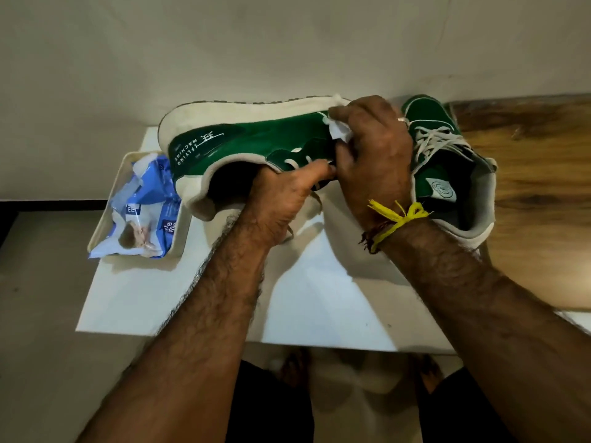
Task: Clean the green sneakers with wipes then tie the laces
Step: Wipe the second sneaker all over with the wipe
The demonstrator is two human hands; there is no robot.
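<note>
A green sneaker (pixel 256 139) with a cream sole is held on its side above the white table (pixel 319 298), sole turned away from me. My left hand (pixel 284 199) grips it at the collar and tongue, thumb by the laces. My right hand (pixel 374 155) pinches a crumpled white wipe (pixel 339 129) against the green upper near the toe. The second green sneaker (pixel 447 174) stands upright on the table behind my right wrist, its white laces loose.
A cream tray (pixel 105 225) at the table's left holds a blue and white wipes pack (pixel 144 206). A wooden surface (pixel 540 187) lies to the right. A pale wall rises close behind. My feet show below the table edge.
</note>
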